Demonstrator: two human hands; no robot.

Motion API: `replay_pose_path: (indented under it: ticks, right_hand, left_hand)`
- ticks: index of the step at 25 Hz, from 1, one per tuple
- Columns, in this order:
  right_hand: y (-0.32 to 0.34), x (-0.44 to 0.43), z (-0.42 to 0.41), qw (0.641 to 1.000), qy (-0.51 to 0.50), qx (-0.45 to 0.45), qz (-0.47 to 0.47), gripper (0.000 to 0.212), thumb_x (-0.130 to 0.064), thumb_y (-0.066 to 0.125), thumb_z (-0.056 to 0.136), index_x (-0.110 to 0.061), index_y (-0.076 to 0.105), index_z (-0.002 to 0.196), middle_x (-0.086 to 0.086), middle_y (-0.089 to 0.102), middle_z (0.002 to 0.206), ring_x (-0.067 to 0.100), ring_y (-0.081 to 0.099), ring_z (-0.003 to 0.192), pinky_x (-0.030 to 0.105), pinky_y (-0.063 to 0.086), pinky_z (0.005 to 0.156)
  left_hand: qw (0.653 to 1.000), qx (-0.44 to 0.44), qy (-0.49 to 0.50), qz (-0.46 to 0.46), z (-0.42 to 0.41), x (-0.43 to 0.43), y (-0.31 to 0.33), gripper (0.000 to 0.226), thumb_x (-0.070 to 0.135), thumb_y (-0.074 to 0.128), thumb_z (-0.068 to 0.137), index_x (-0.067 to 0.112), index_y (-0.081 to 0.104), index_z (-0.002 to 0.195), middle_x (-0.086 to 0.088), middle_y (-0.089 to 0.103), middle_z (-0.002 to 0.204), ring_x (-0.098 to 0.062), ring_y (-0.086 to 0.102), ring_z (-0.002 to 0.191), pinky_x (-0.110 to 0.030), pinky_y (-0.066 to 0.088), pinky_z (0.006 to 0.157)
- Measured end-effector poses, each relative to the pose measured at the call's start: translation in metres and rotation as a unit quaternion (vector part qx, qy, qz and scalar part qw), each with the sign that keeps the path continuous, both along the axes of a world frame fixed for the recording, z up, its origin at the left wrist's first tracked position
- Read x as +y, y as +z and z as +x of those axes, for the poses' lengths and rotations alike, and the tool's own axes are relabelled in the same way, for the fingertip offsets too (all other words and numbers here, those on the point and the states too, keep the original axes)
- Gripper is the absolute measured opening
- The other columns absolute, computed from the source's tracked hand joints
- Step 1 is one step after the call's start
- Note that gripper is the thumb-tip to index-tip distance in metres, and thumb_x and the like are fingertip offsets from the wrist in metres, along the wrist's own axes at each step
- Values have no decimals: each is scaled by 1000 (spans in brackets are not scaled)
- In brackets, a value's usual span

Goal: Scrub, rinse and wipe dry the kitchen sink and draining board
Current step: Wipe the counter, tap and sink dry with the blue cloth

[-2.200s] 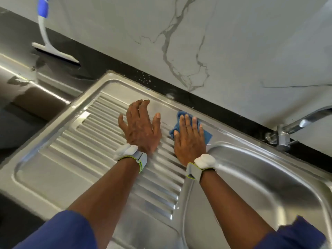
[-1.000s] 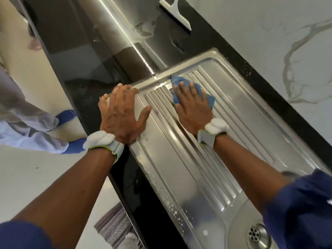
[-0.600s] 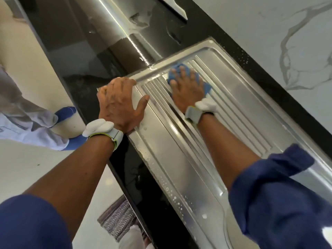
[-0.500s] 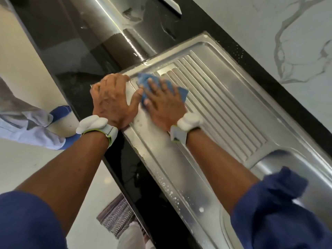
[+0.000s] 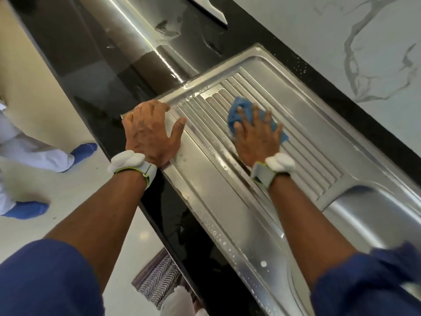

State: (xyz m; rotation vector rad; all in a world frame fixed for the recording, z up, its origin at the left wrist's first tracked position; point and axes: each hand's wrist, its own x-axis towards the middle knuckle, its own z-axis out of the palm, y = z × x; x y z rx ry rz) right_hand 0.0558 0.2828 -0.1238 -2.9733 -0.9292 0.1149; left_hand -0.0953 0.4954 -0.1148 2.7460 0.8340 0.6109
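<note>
The steel draining board (image 5: pixel 307 142) runs diagonally across the black worktop, ribbed in the middle, with water drops along its near rim. My right hand (image 5: pixel 256 135) presses a blue cloth (image 5: pixel 239 110) flat onto the ribs, fingers spread over it. My left hand (image 5: pixel 150 131) rests flat on the board's near left corner, fingers over the edge. The sink bowl (image 5: pixel 369 213) shows at the right edge, partly hidden by my sleeve.
A squeegee blade (image 5: pixel 209 9) lies on the wet black worktop (image 5: pixel 102 71) at the top. A marble wall (image 5: pixel 341 42) backs the counter. Another person's legs and blue shoes (image 5: pixel 84 150) stand on the floor at left. A patterned mat (image 5: pixel 157 277) lies below the counter.
My right hand has slid the blue cloth away from my left hand, rightwards along the ribs. My left hand stays on the board's corner.
</note>
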Motion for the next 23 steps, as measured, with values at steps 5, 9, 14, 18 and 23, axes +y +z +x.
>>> replay_pose_path:
  ticks: [5,9,14,18,23]
  right_hand:
    - [-1,39,-71,984,173,12,33,61,-52,9,100,-37,16,159,-1,14,168,36,6,154,61,6,121]
    - [7,-60,-131,972,233,13,23,55,-48,25,105,-40,16,159,-3,11,168,32,3,155,61,11,120]
    - [9,-131,-56,999,-27,18,21,61,-62,13,100,-42,13,158,0,7,169,34,1,154,63,10,120]
    - [1,-58,-21,997,-60,5,39,62,-59,11,101,-39,4,159,5,2,169,36,-1,154,62,8,121]
    - [-2,-79,-109,989,141,-19,46,53,-50,31,104,-41,28,156,3,19,167,31,10,154,57,15,120]
  left_hand:
    - [1000,-16,-1,-4,0,-2,1,48,60,48,97,20,61,121,-5,62,123,-30,54,118,-47,35,99]
    - [1000,-10,-6,-13,-1,-2,3,50,62,47,98,20,60,123,-5,61,125,-30,53,120,-48,35,102]
    - [1000,-3,-14,-2,-2,-3,1,54,64,45,98,20,59,124,-6,61,126,-31,53,121,-49,34,102]
    - [1000,3,-16,-8,-2,-2,2,55,66,45,98,20,59,124,-6,61,128,-32,53,122,-51,34,104]
    - [1000,2,-22,-10,-3,-2,4,52,64,47,98,19,60,121,-7,61,127,-33,53,122,-51,35,103]
